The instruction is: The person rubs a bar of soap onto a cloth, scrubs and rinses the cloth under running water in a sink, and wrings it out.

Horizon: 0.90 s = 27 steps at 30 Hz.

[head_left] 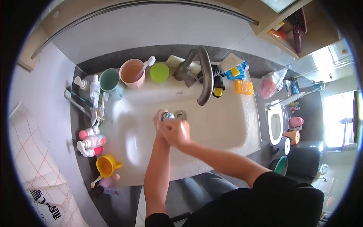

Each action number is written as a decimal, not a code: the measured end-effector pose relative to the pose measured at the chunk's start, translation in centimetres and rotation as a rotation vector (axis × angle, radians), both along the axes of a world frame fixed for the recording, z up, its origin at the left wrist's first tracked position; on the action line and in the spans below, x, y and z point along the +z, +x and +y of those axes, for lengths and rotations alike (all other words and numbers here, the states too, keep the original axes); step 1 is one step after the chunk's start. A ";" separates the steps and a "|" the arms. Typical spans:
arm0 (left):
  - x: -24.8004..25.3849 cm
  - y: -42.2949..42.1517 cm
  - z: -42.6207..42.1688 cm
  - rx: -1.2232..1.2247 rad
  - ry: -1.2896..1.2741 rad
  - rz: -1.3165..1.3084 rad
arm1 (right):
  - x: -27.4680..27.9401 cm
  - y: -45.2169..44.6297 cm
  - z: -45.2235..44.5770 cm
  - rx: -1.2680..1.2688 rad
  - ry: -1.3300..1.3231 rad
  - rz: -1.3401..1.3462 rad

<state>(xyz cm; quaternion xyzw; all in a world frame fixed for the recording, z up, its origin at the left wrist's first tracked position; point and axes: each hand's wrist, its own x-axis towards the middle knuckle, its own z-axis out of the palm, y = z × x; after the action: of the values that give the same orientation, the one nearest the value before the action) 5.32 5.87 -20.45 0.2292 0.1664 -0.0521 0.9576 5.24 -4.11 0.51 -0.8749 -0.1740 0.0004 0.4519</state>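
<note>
Over the white sink [227, 128], my two hands are close together near the drain [180, 114]. My left hand [160, 118] is curled around a small rounded dark-and-white thing [167, 116], whose kind I cannot make out. My right hand [176, 131] is closed in a fist against that thing and lies across the left wrist. What the right fingers hold, if anything, is hidden. The grey faucet [206, 75] arches over the basin behind my hands, its spout to the right of them.
Along the back rim stand a green cup [111, 83], a pink cup [132, 73] with a toothbrush and a lime-green lid [159, 73]. Bottles [92, 142] and a yellow mug [107, 165] line the left. An orange soap box [244, 87] sits at the right corner.
</note>
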 end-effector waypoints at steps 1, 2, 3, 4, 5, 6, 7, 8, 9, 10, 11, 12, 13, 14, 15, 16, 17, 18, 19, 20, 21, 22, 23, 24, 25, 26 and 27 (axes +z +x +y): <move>3.3 0.0 -0.9 -0.002 0.007 0.005 | -1.4 1.2 0.1 -0.057 -0.036 0.113; 9.9 0.2 -3.1 0.133 0.107 0.115 | -2.5 3.0 0.3 -0.149 -0.036 0.196; 13.6 0.6 -4.3 0.270 0.204 0.218 | -2.2 5.1 0.8 -0.232 -0.083 0.320; 12.5 1.2 -4.2 0.265 0.206 0.207 | -1.5 6.6 1.1 -0.313 -0.128 0.438; 9.7 1.6 -4.3 0.270 0.111 0.207 | -1.2 5.5 1.2 -0.325 -0.125 0.435; 5.9 2.1 -4.4 0.284 0.010 0.208 | -1.2 3.4 1.1 -0.252 -0.153 0.327; -0.4 2.0 -3.5 0.223 -0.318 0.153 | -1.0 2.5 1.1 -0.163 -0.183 0.209; -0.6 2.1 -2.4 0.227 -0.326 0.151 | -0.4 1.9 0.8 -0.158 -0.191 0.206; -0.6 1.5 -1.5 0.053 -0.492 -0.138 | 0.2 0.8 0.5 -0.097 -0.156 0.166; 0.0 1.3 -0.8 -0.120 -0.644 -0.433 | 0.5 0.2 0.5 -0.031 -0.113 0.124; 0.5 1.3 -0.7 -0.124 -0.639 -0.422 | -0.4 1.2 0.1 0.015 -0.100 0.124; 1.7 1.4 -1.4 0.005 -0.559 -0.296 | -1.1 2.7 0.6 0.006 -0.095 0.134; 3.4 1.9 -2.4 0.140 -0.479 -0.181 | -1.6 5.0 1.1 -0.111 -0.084 0.243; 7.3 2.4 -3.7 0.141 -0.483 -0.182 | -1.8 6.3 1.1 -0.229 -0.077 0.349; 12.6 2.5 -5.1 0.290 -0.217 0.093 | -1.9 6.3 0.9 -0.234 -0.082 0.350; 15.3 2.4 -5.7 0.428 0.061 0.363 | -1.7 6.2 0.9 -0.230 -0.133 0.347; 14.4 2.1 -4.7 0.372 -0.081 0.290 | -1.3 6.3 1.0 -0.218 -0.185 0.342; 11.0 2.3 -2.8 0.386 -0.089 0.286 | -0.7 5.2 0.8 -0.205 -0.193 0.336; 5.4 2.2 -1.0 0.178 -0.338 -0.049 | 0.1 2.5 0.2 -0.091 -0.184 0.247; 1.0 2.0 -0.7 -0.049 -0.576 -0.382 | 1.0 0.7 -0.3 0.011 -0.171 0.162; -0.9 2.9 -1.5 -0.117 -0.725 -0.648 | 1.7 0.8 -0.3 0.024 -0.207 0.194; 4.4 0.2 -3.2 -0.119 -0.719 -0.655 | 1.3 1.9 0.0 0.026 -0.201 0.187; 9.9 0.5 -3.3 0.112 -0.335 -0.207 | 0.4 3.6 0.3 -0.091 -0.140 0.283; 15.6 1.0 -3.8 0.327 0.059 0.245 | -0.5 5.2 0.5 -0.209 -0.080 0.385; 15.0 0.3 -4.1 0.338 0.037 0.084 | -0.9 8.0 0.6 -0.273 0.081 0.612; 13.3 0.5 -3.5 0.333 0.040 0.080 | -1.5 7.5 0.8 -0.277 0.087 0.609; 10.7 0.3 -2.3 0.259 -0.095 0.020 | -1.8 5.9 1.1 -0.247 0.030 0.465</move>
<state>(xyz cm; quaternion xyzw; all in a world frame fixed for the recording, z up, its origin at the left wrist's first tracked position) 5.63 3.52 -9.79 0.1599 0.2014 0.0621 0.9644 11.11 -3.05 -1.32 -0.8592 0.0425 0.1437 0.4892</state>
